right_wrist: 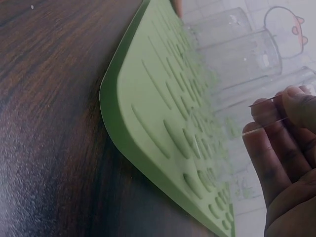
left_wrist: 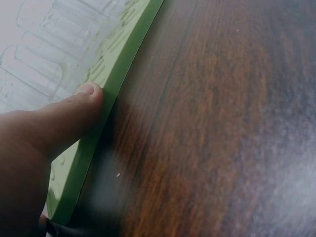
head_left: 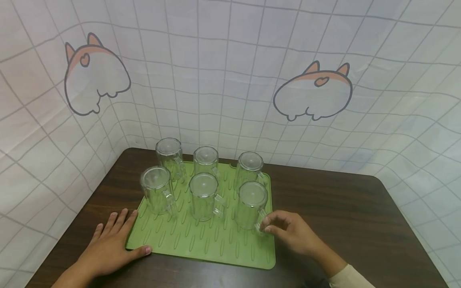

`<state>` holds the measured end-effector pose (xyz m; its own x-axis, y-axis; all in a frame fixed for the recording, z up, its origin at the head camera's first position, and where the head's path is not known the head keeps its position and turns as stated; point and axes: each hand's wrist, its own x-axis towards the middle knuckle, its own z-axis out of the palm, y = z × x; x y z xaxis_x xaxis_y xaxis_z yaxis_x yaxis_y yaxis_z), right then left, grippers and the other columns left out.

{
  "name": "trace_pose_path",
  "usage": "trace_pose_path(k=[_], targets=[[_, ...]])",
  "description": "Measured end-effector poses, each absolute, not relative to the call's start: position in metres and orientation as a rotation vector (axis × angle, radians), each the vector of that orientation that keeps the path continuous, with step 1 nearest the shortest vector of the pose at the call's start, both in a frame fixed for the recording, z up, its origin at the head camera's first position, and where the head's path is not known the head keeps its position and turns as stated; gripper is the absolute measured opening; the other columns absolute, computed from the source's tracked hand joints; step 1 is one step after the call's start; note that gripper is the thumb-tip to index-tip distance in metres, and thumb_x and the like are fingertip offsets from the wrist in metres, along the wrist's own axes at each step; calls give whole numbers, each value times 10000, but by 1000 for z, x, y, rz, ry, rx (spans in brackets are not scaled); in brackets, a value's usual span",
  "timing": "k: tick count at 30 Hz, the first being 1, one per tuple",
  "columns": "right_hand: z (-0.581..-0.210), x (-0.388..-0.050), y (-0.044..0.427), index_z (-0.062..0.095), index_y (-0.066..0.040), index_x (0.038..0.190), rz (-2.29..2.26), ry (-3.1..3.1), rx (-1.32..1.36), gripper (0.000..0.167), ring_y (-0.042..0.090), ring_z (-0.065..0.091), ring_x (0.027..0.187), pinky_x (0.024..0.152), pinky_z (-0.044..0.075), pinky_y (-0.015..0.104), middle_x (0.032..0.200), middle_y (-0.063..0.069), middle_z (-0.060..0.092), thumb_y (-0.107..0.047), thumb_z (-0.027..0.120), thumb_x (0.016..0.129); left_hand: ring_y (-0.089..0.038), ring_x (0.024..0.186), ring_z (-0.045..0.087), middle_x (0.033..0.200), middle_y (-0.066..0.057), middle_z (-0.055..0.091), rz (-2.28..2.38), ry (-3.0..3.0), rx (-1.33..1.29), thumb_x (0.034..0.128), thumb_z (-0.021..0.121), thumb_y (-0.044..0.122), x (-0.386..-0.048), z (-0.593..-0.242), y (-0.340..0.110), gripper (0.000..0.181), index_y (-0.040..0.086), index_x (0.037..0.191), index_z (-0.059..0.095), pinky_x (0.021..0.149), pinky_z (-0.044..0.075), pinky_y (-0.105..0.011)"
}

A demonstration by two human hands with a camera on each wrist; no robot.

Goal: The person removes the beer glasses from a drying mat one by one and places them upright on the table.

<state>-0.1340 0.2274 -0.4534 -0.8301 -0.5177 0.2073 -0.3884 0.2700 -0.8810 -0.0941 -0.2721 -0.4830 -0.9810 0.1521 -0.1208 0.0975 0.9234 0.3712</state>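
Several clear glass mugs stand upside down in two rows on a green ribbed mat (head_left: 173, 244). My right hand (head_left: 297, 236) has its thumb and fingers curled at the handle of the front right mug (head_left: 252, 200); in the right wrist view the fingers (right_wrist: 284, 133) pinch that clear handle. My left hand (head_left: 108, 248) lies spread at the mat's left front corner, its thumb on the front edge. The left wrist view shows that thumb (left_wrist: 69, 118) resting on the mat's rim (left_wrist: 111, 89).
A dark wooden table (head_left: 324, 200) extends to the right of the mat and in front of it. Behind and at both sides hangs a white curtain (head_left: 216, 80) with a grid and cartoon animal outlines.
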Motion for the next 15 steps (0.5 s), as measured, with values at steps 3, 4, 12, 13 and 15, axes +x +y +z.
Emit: trace_pose_path(k=[3, 4, 12, 13, 15], targets=[[-453, -133, 226, 699, -85, 1045, -1618, 2419, -870, 79, 160, 716, 908, 807, 598, 328, 993, 37, 737, -67, 709, 968, -613, 1459, 43, 1607, -390, 127, 559, 2940, 199, 800, 624, 820, -94, -483, -272, 1251, -11, 1622, 177, 1076, 4, -795], [-453, -132, 226, 698, -87, 1045, -1621, 2423, -878, 82, 161, 717, 904, 804, 598, 327, 990, 37, 738, -62, 709, 968, -613, 1459, 43, 1607, -391, 127, 561, 2942, 201, 802, 626, 817, -94, -483, -272, 1248, -10, 1622, 177, 1076, 4, -795], [-449, -128, 228, 694, -57, 1049, -1679, 2434, -948, 143, 157, 736, 886, 787, 607, 335, 986, 60, 743, 28, 712, 935, -614, 1459, 38, 1607, -391, 130, 567, 2948, 208, 806, 629, 810, -95, -484, -273, 1241, -8, 1623, 176, 1078, 3, -792], [-448, -127, 229, 694, -49, 1049, -1684, 2434, -956, 149, 158, 738, 885, 786, 608, 338, 987, 66, 743, 40, 711, 930, -614, 1459, 40, 1607, -391, 131, 565, 2949, 208, 806, 629, 811, -95, -484, -274, 1242, -9, 1622, 177, 1079, 6, -792], [-446, -126, 230, 696, -44, 1054, -1687, 2442, -965, 161, 156, 739, 878, 781, 609, 336, 989, 70, 744, 54, 710, 926, -615, 1458, 43, 1606, -391, 133, 564, 2949, 206, 804, 630, 812, -95, -485, -274, 1243, -12, 1621, 183, 1079, 11, -791]])
